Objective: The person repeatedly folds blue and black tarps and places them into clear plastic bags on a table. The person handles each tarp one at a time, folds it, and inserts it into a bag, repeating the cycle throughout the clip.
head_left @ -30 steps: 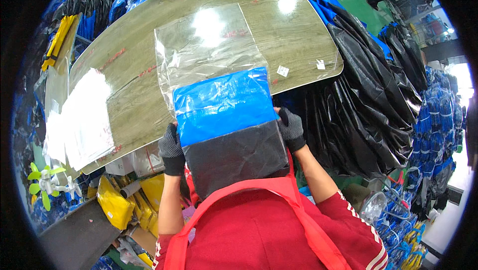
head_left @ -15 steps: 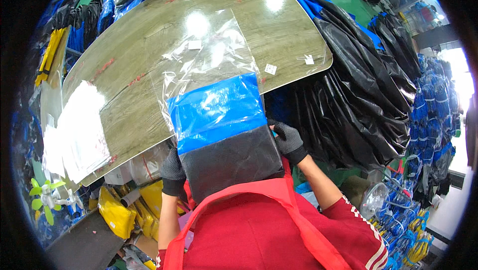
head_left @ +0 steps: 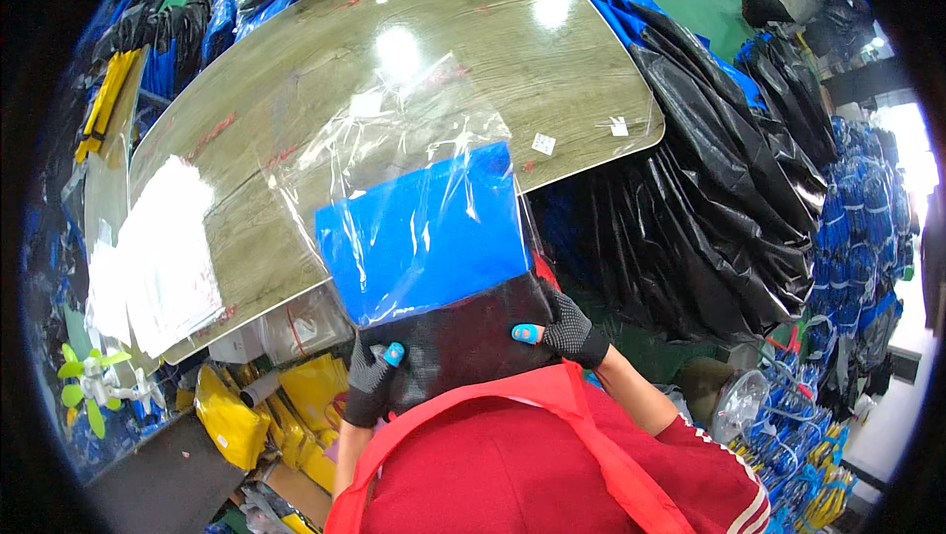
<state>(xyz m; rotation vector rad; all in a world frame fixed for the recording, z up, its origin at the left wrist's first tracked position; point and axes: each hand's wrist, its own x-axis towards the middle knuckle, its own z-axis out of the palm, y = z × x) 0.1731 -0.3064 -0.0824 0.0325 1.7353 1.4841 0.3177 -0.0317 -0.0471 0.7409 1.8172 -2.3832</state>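
Observation:
A folded blue-and-black sheet [head_left: 443,337] lies flat between my hands at the table's near edge. Its far, blue part is inside a clear plastic bag [head_left: 424,229], whose loose end spreads over the tabletop. My left hand [head_left: 371,376], in a dark dotted glove with a bare thumb tip, grips the black part at its left side. At the right side, my right hand [head_left: 564,330] holds it the same way, thumb on top. Both thumbs have blue tips; the other fingers are hidden underneath.
The wood-patterned table [head_left: 266,120] bears a stack of white sheets [head_left: 168,258] on its left and small white labels [head_left: 543,144]. Black sheeting [head_left: 690,209] hangs past its right edge. Yellow packs [head_left: 232,421] and a small green fan [head_left: 94,386] are at lower left.
Both thumbs have come onto the top of the black part. The bag's loose end has shifted and crumpled, and the blue part sits slightly further left and nearer.

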